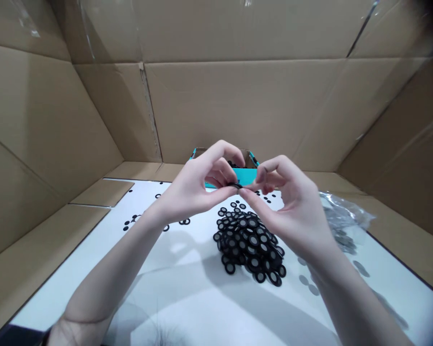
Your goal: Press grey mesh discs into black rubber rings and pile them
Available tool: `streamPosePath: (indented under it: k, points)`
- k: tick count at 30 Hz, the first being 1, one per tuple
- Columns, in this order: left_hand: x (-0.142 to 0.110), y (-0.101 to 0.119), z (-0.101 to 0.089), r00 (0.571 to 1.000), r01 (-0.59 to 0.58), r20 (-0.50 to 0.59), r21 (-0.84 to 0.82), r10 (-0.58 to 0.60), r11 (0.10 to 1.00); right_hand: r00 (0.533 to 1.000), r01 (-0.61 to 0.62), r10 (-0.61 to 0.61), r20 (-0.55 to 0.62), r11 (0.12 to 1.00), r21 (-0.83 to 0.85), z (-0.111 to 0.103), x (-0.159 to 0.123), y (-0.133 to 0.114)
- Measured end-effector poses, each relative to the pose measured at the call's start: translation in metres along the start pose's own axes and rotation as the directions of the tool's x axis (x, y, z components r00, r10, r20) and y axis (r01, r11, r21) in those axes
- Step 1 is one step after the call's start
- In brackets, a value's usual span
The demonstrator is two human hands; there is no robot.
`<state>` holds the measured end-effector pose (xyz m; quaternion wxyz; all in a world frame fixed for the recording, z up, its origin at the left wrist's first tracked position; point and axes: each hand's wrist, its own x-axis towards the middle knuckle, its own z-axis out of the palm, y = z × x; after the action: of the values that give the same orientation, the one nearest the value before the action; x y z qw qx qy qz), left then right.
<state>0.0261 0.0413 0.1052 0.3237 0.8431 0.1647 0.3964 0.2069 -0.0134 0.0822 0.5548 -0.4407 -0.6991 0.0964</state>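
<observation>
Left hand: here's the left hand (187, 185), curled and closed, thumb and fingertips pinching the black ring (236, 185) from the left side, wrist low, forearm (108, 283) angling up from the bottom left corner.

Right hand: and the right hand (288, 206) comes in to meet it, also closed in a pinch, thumb and forefinger on the ring's right edge, the other fingers curled above, forearm (350, 298) running off to the bottom right.

The ring: held up between both hands, just above the pile, mostly hidden by the fingers; only a thin dark edge shows, so its face is too covered to read.

The pile: right below, a heaped mound of black rings (247, 242) with grey centres, lying flat and overlapping.

Strays: a few more rings (183, 221) sit apart to the left, with others dotted near the back edge of the sheet.

Teal box: straight behind the hands, a small teal-edged cardboard box (246, 176), open, with something black inside.

Plastic bag: off to the right, a crumpled clear plastic bag (341, 216) with grey pieces in it.

White sheet: all of this lies on a white sheet (54, 298), set inside a big opened cardboard box (238, 110).
</observation>
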Motion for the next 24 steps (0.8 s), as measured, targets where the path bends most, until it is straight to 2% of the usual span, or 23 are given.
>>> streamPosePath:
  k: [3,12,15,19,22,24]
  points:
    - [0.002,-0.001,0.002,0.998,0.011,-0.064,-0.047,-0.014,0.999,1.0,-0.017,0.017,-0.021,1.0,-0.004,-0.004,0.002,0.001]
    - [0.001,0.0,0.006,0.997,0.003,-0.079,-0.008,-0.004,1.0,0.998,-0.01,0.011,-0.056,1.0,0.016,-0.005,0.003,-0.001]
    - [0.001,0.002,0.006,0.999,-0.013,-0.043,0.025,0.014,1.0,1.0,0.005,-0.004,-0.016,0.998,0.056,-0.003,0.003,-0.002]
    - [-0.001,0.005,0.0,0.999,-0.046,0.024,0.131,0.043,0.99,1.0,0.003,0.002,-0.028,0.989,0.15,0.0,0.002,-0.002]
    - [-0.002,0.004,-0.006,0.997,-0.058,0.06,0.23,0.045,0.972,1.0,0.002,0.002,-0.025,0.991,0.135,0.003,0.001,-0.001]
    - [-0.003,0.002,-0.008,0.997,-0.063,0.063,0.239,0.05,0.969,1.0,0.01,-0.01,0.0,0.997,0.079,0.004,0.001,0.001]
